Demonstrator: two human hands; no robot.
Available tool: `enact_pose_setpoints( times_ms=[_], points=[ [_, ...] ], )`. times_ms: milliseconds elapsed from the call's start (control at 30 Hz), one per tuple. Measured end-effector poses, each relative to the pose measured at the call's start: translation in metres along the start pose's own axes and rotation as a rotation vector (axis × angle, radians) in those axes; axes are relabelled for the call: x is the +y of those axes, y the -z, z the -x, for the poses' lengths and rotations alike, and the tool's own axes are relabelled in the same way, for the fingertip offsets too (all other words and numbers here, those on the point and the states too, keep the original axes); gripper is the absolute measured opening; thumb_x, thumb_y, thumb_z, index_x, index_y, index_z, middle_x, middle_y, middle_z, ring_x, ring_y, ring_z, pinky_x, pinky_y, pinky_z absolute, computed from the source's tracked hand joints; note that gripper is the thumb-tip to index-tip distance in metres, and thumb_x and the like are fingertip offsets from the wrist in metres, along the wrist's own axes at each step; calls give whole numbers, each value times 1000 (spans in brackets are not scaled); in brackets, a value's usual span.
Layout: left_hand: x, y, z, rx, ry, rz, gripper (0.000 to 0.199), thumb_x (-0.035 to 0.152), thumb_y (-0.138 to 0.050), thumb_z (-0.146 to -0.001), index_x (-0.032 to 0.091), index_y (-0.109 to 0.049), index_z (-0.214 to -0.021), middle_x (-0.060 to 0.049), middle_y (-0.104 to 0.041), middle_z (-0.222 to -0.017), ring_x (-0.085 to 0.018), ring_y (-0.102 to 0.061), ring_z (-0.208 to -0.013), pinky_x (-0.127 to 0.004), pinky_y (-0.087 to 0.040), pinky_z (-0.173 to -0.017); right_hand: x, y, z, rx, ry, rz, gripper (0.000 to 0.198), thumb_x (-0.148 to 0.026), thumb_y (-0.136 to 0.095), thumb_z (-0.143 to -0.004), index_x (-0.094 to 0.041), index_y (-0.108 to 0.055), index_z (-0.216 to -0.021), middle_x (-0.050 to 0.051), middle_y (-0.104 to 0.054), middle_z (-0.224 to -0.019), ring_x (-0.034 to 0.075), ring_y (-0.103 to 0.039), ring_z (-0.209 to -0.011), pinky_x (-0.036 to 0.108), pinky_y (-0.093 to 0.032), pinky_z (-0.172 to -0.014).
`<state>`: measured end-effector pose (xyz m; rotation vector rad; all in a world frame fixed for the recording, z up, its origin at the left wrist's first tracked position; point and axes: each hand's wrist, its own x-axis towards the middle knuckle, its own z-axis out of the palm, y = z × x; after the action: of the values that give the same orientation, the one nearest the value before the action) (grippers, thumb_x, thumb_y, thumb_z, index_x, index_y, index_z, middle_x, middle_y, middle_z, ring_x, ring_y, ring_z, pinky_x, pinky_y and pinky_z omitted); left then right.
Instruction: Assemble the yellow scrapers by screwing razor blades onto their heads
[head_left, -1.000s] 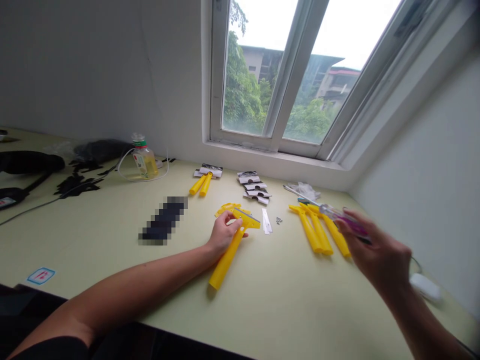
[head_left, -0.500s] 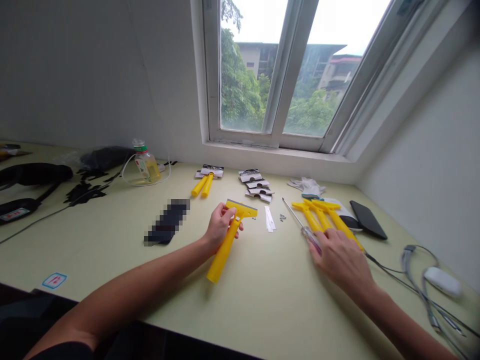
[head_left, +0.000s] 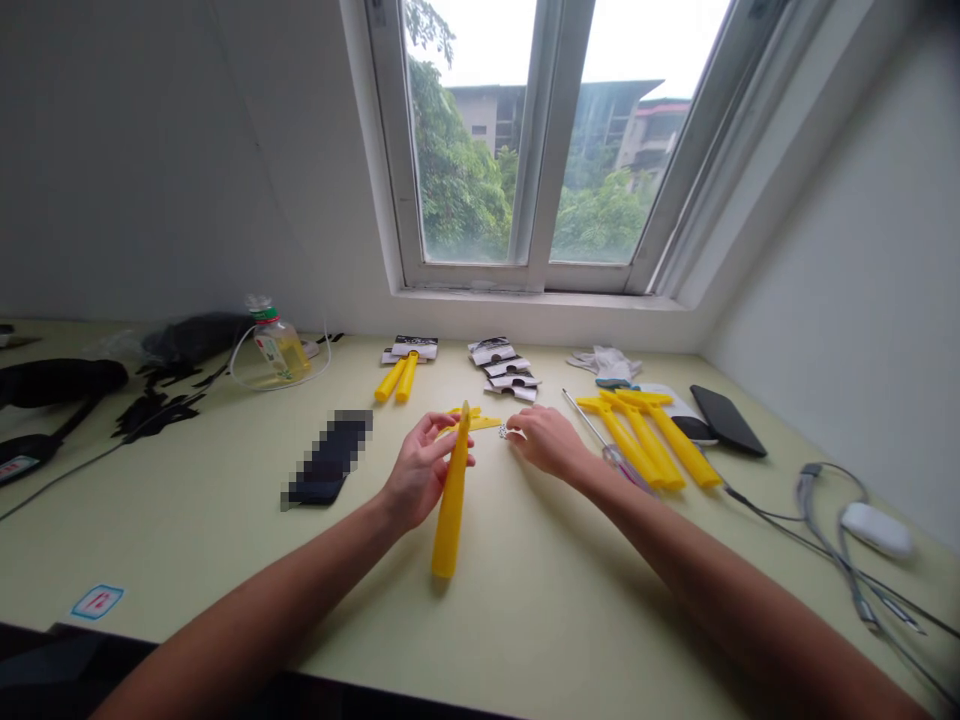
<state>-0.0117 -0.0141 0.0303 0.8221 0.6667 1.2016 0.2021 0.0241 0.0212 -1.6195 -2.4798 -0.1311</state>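
Spanning foreground: pale table (head_left: 570,610). On it, three yellow scrapers (head_left: 646,440) side by side, at three o'clock from left hand (head_left: 411,475). Another scraper (head_left: 451,505) grasped by left hand near upper end, seen edge-on, butt toward six o'clock. Right hand (head_left: 551,440) at three o'clock, closer, fingers curled downward; whether pinching anything, cannot tell. Flat yellow pieces (head_left: 487,423) at two o'clock. Tiny metal bits (head_left: 503,431) just beside right fingertips.

Yellow scraper (head_left: 450,500): gripped by my left hand (head_left: 416,475), its head edge-on to my camera, its long rounded handle slanting down toward the near side of the desk (head_left: 540,610).
Small metal pieces (head_left: 502,431): a speckled cluster on the desk, close to my right hand (head_left: 551,442); whether the two touch, I cannot tell.
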Motion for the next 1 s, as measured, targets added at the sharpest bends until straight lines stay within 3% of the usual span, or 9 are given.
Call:
enact_pose_setpoints(
  times_ms=[267,467,600,800,1000],
  points=[
    [-1,-2,0,118,30,54,48,13,-78,-64,20,-46,-98,0,-56,-94,-10,-61,-65,-26,-53,-64,-8,-16,-8,-14,-91,56,26,-31,-49,-91,-17,-69,-81,10,-71,-88,23,-62,-85,31,-36,-71],
    [-2,-2,-1,115,68,69,45,11,-75,-66,17,-50,-103,-4,-57,-96,-11,-59,-72,-27,-54,-65,-5,-14,-17,-96,-113,52,21,-26,-52,-88,-16,-69,-81,11,-72,-87,25,-63,-86,31,-35,-67],
    [-4,0,-2,79,69,68,35,22,-74,-73,18,-53,-101,-4,-57,-94,-13,-56,-75,-27,-54,-60,-1,-11,-18,-149,-82,25,19,-27,-53,-87,-16,-68,-81,12,-72,-86,23,-64,-80,29,-35,-63],
    [-12,4,-5,24,2,-17,30,31,-75,-75,14,-59,-94,-3,-57,-89,-10,-51,-66,-24,-50,-52,-1,-11,-12,-142,24,-34,17,-20,-50,-86,-15,-66,-86,12,-71,-85,22,-64,-78,28,-37,-65],
    [-10,4,-5,21,-18,-13,28,30,-75,-75,14,-61,-93,-4,-59,-90,-10,-51,-66,-25,-49,-52,16,2,-9,-132,5,-184,22,-16,-49,-86,-18,-68,-98,8,-72,-98,19,-64,-88,25,-43,-72]
  ],
)
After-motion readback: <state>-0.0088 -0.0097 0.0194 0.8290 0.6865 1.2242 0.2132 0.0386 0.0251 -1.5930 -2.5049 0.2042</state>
